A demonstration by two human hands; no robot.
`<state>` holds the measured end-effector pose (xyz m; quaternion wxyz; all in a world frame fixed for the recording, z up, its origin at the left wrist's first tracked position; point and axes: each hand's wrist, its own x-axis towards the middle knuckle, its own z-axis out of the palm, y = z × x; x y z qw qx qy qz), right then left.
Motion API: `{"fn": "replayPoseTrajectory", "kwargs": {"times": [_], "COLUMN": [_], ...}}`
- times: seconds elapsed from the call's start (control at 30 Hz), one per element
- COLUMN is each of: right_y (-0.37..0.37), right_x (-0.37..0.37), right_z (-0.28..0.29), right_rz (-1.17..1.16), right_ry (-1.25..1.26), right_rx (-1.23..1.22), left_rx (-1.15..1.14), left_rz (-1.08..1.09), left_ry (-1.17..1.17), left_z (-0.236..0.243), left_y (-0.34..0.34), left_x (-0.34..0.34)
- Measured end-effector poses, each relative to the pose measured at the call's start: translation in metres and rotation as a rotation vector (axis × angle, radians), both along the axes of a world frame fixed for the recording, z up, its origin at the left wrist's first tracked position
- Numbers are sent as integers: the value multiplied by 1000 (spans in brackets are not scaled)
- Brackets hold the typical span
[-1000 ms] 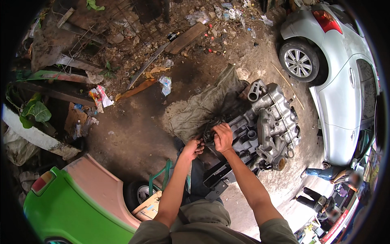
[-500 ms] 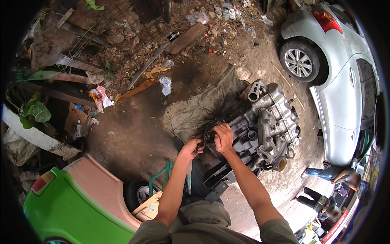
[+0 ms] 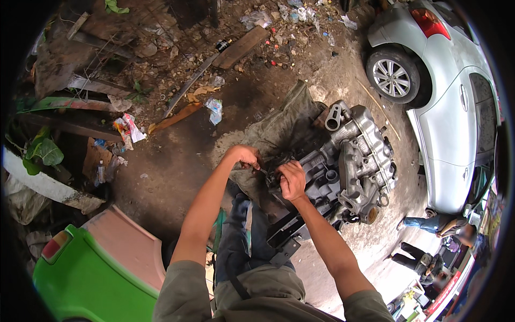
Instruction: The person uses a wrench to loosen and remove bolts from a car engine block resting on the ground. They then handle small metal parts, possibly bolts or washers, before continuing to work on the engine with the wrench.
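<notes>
A grey metal engine [image 3: 327,174] lies on the ground before me, its dark, greasy end toward my hands. My right hand [image 3: 292,180] is closed over a dark engine part at that end, fingers curled down over its edge. Just left of it, my left hand [image 3: 247,156] is closed with the fingers pinched together and the wrist bent. Something thin and dark seems to run from its fingertips toward the engine end; I cannot make out what it is. A dirty grey-green cloth [image 3: 289,112] is spread on the ground under and beyond the engine.
At the right stands a silver car [image 3: 434,123]. A green and pink car body panel [image 3: 102,268] is at the lower left. Wooden planks [image 3: 241,48] and litter lie on the soil ahead. Two people [image 3: 450,228] are at the lower right.
My left hand has moved up and away from me, from the near side of the engine end to its far left, with the elbow swung outward. My right hand stays on the engine part.
</notes>
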<state>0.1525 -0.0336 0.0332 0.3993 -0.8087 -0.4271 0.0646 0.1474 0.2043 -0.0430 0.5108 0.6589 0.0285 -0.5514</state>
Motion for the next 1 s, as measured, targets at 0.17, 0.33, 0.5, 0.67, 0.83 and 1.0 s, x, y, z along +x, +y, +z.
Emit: {"fn": "replayPoseTrajectory", "kwargs": {"times": [0.17, 0.33, 0.5, 0.67, 0.83, 1.0], "right_y": [1, 3, 2, 2, 0, -1], "right_x": [1, 2, 1, 2, 1, 0], "right_z": [2, 3, 1, -1, -3, -4], "right_rz": [8, 5, -8, 9, 3, 1], "right_ry": [-1, -3, -29, -27, -7, -21], "right_rx": [14, 25, 37, 40, 35, 23], "left_rx": [431, 455, 55, -349, -396, -490], "left_rz": [-252, -57, 692, 1257, 1357, 1416], "left_ry": [-394, -408, -106, 208, 226, 350], "left_z": [10, -4, -6, 3, 9, 9], "left_y": [-30, -45, -68, -103, -111, -105], "left_x": [24, -26, -111, -142, -134, -132]}}
